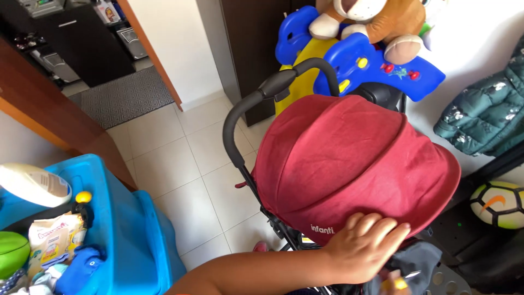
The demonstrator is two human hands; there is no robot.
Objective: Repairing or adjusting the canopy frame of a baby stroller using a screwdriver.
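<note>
Hand on the front edge of a stroller's dark red fabric canopy (pixel 349 158)

One hand (pixel 363 246), which side I cannot tell, reaches in from the lower left, its fingers (pixel 376 226) curled loosely over the canopy's front rim, touching rather than clenching; the other hand is out of view. The canopy is spread wide over the seat, so opening it looks done, with the hand not yet off it. The stroller's curved black handlebar (pixel 256 98) rises behind on the pale tiled floor (pixel 191 164); a blue plastic tub (pixel 125 229) sits left, a plush toy (pixel 376 22) on a blue ride-on behind

Home, tiled floor (pixel 185 164), stroller (pixel 349 164), toys (pixel 355 60)
</note>
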